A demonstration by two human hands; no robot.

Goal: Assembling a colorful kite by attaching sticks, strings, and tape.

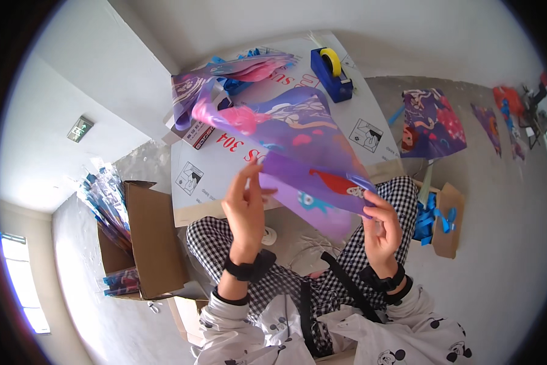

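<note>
A thin purple printed plastic sheet (310,137) is held up over my lap, its near part folded over and its far part lying on the white board-topped table (225,176). My left hand (245,207) is closed on the left end of the fold, fingertips against the edge. At the right end, my right hand (381,230) pinches the corner between thumb and fingers. The sheet bears pink, red and blue pictures and is slightly see-through. Farther off on the table lies a pile of similar purple sheets (267,66), with blue ribbon (234,86) beneath and beside it.
A blue tape dispenser (333,78) with yellow tape stands at the table's far right. A small printed carton (195,135) sits by the pile. A cardboard box (156,237) of wrapped packs is left; another box (454,213) with blue ribbon is right. More purple sheets (432,121) lie on the floor.
</note>
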